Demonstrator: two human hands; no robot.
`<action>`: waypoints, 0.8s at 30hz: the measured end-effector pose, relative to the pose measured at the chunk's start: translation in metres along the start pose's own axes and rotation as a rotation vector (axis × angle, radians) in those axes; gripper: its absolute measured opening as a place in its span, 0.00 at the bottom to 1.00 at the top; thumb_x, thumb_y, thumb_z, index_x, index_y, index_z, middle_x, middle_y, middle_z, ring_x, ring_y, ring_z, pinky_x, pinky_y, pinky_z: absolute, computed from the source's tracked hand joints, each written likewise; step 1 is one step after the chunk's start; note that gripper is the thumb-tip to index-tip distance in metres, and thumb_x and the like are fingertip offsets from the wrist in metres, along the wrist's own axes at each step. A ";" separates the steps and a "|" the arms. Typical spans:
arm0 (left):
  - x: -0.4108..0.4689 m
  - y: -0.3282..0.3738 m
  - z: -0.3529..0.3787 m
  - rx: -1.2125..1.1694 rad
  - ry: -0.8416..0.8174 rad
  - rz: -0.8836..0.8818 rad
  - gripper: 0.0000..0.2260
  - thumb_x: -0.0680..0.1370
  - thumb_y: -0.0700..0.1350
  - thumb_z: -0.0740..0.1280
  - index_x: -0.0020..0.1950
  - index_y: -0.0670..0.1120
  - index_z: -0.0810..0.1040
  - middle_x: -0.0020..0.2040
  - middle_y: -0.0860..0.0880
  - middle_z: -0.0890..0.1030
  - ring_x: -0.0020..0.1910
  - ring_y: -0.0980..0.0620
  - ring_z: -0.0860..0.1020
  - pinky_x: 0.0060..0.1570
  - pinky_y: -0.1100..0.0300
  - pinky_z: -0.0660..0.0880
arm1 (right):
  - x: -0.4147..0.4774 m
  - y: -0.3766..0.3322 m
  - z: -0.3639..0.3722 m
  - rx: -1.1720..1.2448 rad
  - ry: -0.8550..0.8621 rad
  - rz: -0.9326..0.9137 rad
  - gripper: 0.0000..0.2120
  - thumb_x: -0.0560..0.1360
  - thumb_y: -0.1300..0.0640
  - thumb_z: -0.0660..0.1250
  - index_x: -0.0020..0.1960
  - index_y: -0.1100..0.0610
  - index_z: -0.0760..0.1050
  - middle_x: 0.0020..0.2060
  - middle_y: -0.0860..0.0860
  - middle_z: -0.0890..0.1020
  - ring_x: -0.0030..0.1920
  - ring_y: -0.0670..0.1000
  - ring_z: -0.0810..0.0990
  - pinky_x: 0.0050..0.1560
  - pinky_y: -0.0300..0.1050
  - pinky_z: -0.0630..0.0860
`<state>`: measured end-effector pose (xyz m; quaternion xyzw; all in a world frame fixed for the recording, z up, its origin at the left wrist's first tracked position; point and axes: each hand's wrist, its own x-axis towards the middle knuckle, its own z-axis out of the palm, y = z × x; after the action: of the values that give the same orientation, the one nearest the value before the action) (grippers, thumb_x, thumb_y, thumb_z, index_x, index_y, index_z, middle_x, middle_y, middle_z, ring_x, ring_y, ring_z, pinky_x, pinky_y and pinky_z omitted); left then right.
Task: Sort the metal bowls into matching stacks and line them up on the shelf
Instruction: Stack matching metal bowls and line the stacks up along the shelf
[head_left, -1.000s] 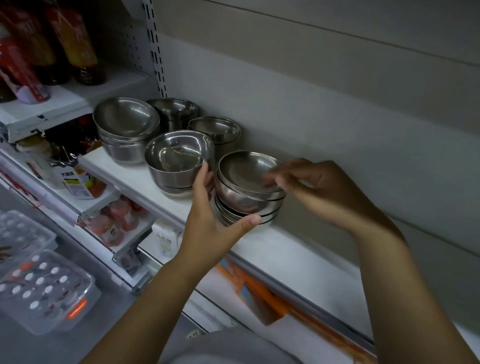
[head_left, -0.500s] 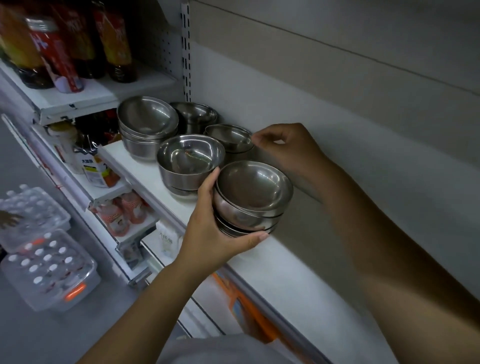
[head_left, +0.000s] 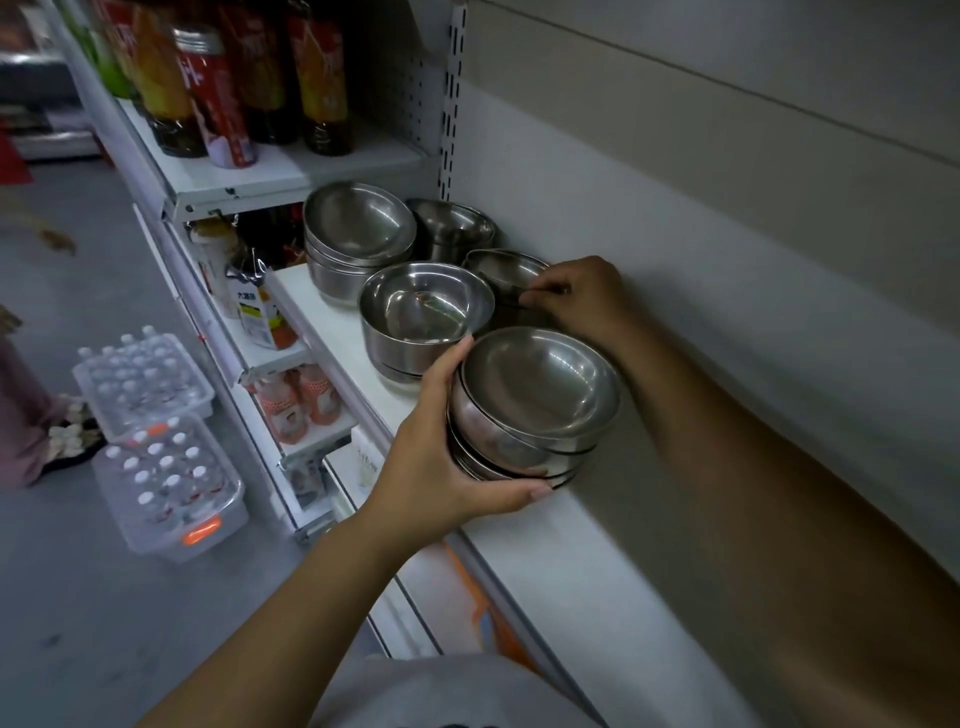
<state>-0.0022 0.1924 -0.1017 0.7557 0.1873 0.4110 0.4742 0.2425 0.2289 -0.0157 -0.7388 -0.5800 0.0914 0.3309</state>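
Observation:
Five stacks of steel bowls stand on the white shelf. My left hand grips the nearest stack from the front, thumb under it and fingers up its left side. My right hand reaches behind that stack and pinches the rim of the small back stack by the wall. A deeper stack sits just left of the nearest one. Farther left are a wide stack and a dark back stack.
An upper shelf holds sauce bottles. Lower shelves at left carry drink bottles and cartons. Shrink-wrapped water bottle packs lie on the grey floor. The shelf's right part beside the wall is bare.
My right hand left the nearest stack and moved back to the small stack by the wall, now pinching its rim. My left hand kept its hold. The view swung left.

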 end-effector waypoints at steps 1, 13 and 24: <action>0.000 -0.001 0.000 -0.005 -0.001 -0.001 0.56 0.62 0.59 0.86 0.82 0.57 0.56 0.77 0.61 0.67 0.77 0.54 0.68 0.71 0.58 0.71 | -0.002 0.001 -0.001 0.024 0.014 0.009 0.06 0.72 0.56 0.77 0.48 0.57 0.87 0.41 0.53 0.86 0.45 0.52 0.83 0.48 0.41 0.75; 0.002 0.002 0.001 -0.037 -0.019 -0.017 0.55 0.61 0.58 0.86 0.80 0.62 0.56 0.75 0.66 0.67 0.75 0.60 0.68 0.68 0.67 0.70 | -0.037 0.011 -0.013 0.255 0.139 0.117 0.06 0.71 0.58 0.77 0.48 0.57 0.87 0.40 0.53 0.87 0.45 0.54 0.86 0.51 0.49 0.81; 0.000 0.005 -0.002 -0.029 -0.040 -0.054 0.56 0.60 0.60 0.86 0.80 0.64 0.55 0.75 0.69 0.66 0.75 0.60 0.68 0.72 0.49 0.72 | -0.051 -0.012 -0.028 0.479 0.246 0.085 0.10 0.75 0.60 0.74 0.42 0.44 0.85 0.38 0.41 0.87 0.40 0.38 0.84 0.44 0.32 0.77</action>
<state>-0.0043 0.1914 -0.0970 0.7514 0.1924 0.3856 0.4998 0.2317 0.1727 0.0002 -0.6687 -0.4656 0.1497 0.5601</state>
